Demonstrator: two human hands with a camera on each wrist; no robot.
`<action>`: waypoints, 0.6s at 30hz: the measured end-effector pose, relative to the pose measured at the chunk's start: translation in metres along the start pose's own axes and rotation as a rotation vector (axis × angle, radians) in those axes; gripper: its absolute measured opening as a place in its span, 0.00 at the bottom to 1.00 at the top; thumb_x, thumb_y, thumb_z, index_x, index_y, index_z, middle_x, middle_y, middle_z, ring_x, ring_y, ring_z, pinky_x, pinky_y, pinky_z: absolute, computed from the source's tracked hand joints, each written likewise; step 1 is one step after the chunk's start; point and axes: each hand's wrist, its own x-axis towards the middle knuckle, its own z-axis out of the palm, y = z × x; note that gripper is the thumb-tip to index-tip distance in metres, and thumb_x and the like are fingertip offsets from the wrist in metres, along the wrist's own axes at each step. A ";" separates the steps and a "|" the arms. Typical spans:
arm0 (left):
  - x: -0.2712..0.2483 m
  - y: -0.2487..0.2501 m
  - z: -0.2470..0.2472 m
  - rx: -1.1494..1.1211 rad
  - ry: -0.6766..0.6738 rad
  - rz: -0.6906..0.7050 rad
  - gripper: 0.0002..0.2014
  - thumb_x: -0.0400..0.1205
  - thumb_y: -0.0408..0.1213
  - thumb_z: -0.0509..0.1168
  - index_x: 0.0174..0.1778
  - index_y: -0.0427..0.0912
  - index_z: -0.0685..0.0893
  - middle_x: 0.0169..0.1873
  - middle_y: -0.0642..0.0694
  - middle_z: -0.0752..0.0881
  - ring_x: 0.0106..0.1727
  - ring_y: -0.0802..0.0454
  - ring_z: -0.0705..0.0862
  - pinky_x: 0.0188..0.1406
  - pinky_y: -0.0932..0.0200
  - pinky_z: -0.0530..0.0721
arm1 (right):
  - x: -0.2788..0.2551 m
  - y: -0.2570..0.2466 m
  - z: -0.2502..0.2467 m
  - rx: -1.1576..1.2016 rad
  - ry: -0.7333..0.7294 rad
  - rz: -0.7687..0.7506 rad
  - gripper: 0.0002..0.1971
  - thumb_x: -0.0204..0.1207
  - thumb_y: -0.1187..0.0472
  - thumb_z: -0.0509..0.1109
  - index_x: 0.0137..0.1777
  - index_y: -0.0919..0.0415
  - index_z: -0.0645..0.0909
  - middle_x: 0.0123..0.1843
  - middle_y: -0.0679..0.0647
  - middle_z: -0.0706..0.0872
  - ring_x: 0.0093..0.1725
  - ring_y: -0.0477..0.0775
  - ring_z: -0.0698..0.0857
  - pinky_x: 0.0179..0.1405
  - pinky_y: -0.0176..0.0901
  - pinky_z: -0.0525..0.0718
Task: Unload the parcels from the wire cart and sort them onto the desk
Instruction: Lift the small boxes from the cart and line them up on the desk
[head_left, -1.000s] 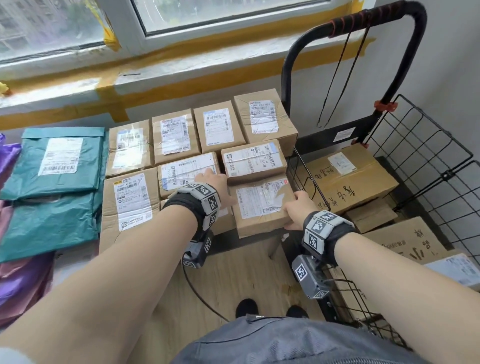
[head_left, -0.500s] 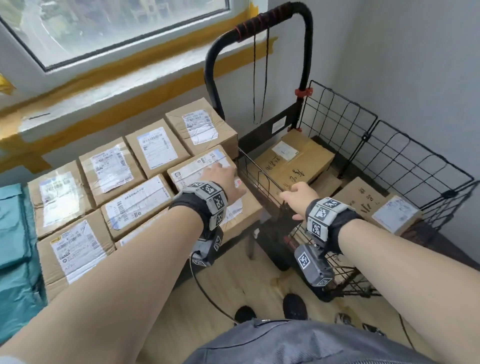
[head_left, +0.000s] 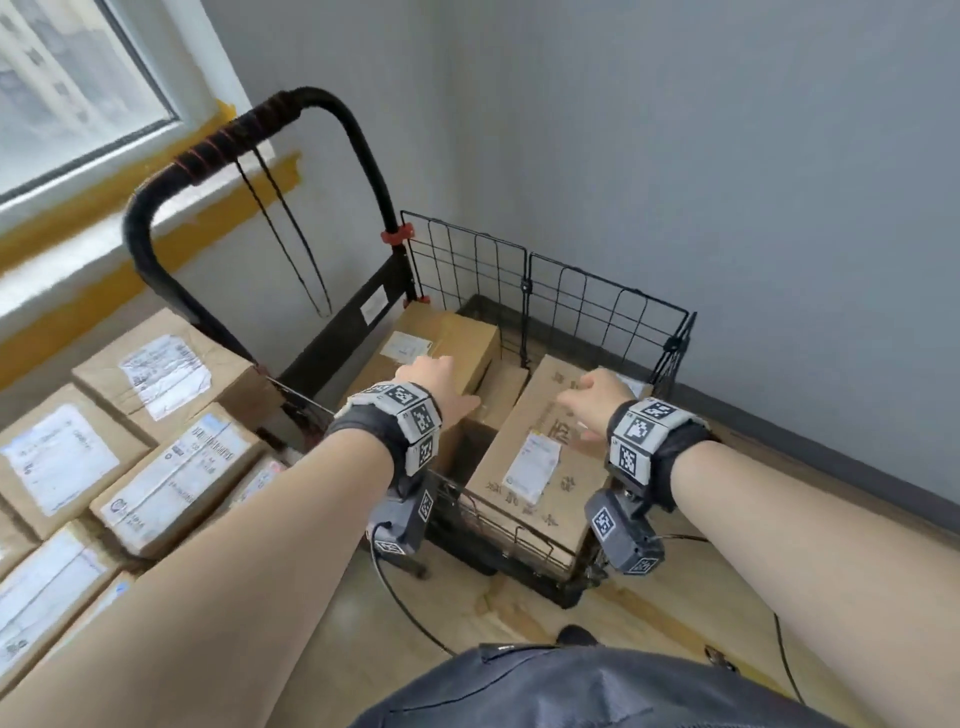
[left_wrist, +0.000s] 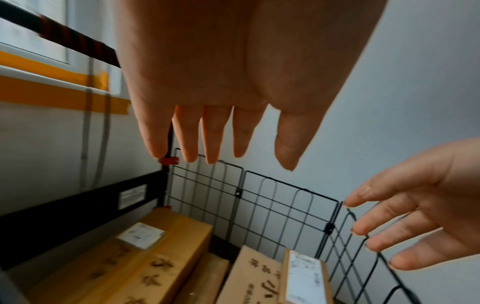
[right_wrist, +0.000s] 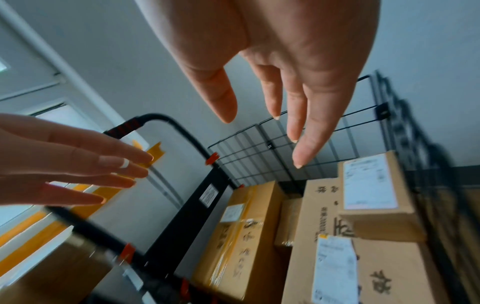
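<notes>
The left hand (head_left: 435, 382) and right hand (head_left: 592, 397) are both reaching out with fingers straight and spread, holding nothing, hovering over cardboard parcels (head_left: 540, 457) lying inside the wire cart (head_left: 597, 306); sorted boxes (head_left: 171, 467) are sitting leftward.
</notes>
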 end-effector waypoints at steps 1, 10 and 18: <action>0.006 0.016 -0.001 -0.011 -0.011 0.021 0.27 0.80 0.52 0.63 0.72 0.43 0.71 0.65 0.40 0.79 0.62 0.42 0.81 0.56 0.50 0.82 | 0.009 0.006 -0.012 0.021 0.014 0.006 0.22 0.78 0.62 0.64 0.71 0.70 0.72 0.67 0.66 0.78 0.65 0.68 0.80 0.64 0.61 0.81; 0.060 0.106 0.008 0.019 -0.144 0.191 0.23 0.83 0.46 0.60 0.72 0.40 0.73 0.64 0.42 0.81 0.58 0.45 0.81 0.53 0.55 0.81 | 0.070 0.046 -0.051 0.049 -0.001 0.157 0.19 0.81 0.64 0.61 0.70 0.69 0.70 0.64 0.67 0.81 0.62 0.65 0.82 0.62 0.54 0.83; 0.157 0.113 0.028 0.006 -0.293 0.237 0.27 0.85 0.44 0.58 0.80 0.45 0.63 0.74 0.43 0.73 0.69 0.45 0.77 0.58 0.55 0.78 | 0.135 0.045 -0.020 0.039 0.077 0.325 0.28 0.76 0.55 0.67 0.73 0.62 0.65 0.68 0.62 0.76 0.60 0.61 0.81 0.47 0.42 0.79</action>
